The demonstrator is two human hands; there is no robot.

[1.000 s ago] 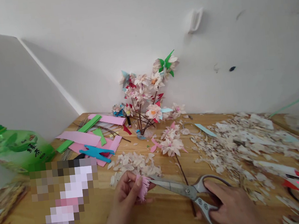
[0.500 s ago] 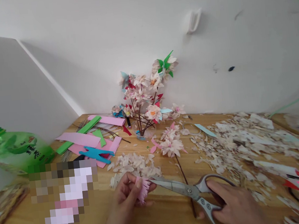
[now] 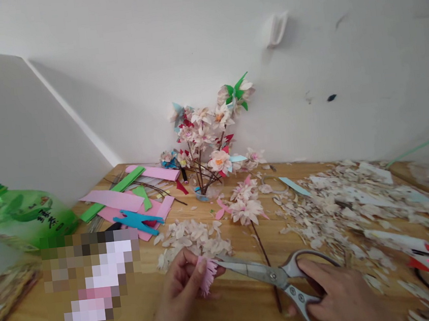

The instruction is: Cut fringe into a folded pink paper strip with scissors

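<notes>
My left hand [image 3: 187, 281] pinches a small strip of pink paper [image 3: 208, 277] whose edge is cut into a fringe. In my right hand [image 3: 337, 288] are metal scissors [image 3: 266, 271], fingers through the handle loops. The scissor tips meet the upper right edge of the fringed paper, and the blades look nearly closed. Just beyond the blades, a flower with pale pink petals [image 3: 246, 208] lies on the table, its brown stem [image 3: 262, 247] passing under the scissors. A heap of pale petals [image 3: 195, 239] is behind my left hand.
Artificial flowers [image 3: 203, 126] stand in a clear container [image 3: 204, 192] near the wall. Coloured paper strips [image 3: 115, 199] and a green bottle [image 3: 24, 213] are on the left. Scattered petals [image 3: 320, 221] and a white and red tool [image 3: 411, 244] cover the right. A blurred-out patch hides something front left.
The scissor blades have closed slightly at the pink paper's edge. My left hand and the paper have shifted very little; the things on the table stay in place.
</notes>
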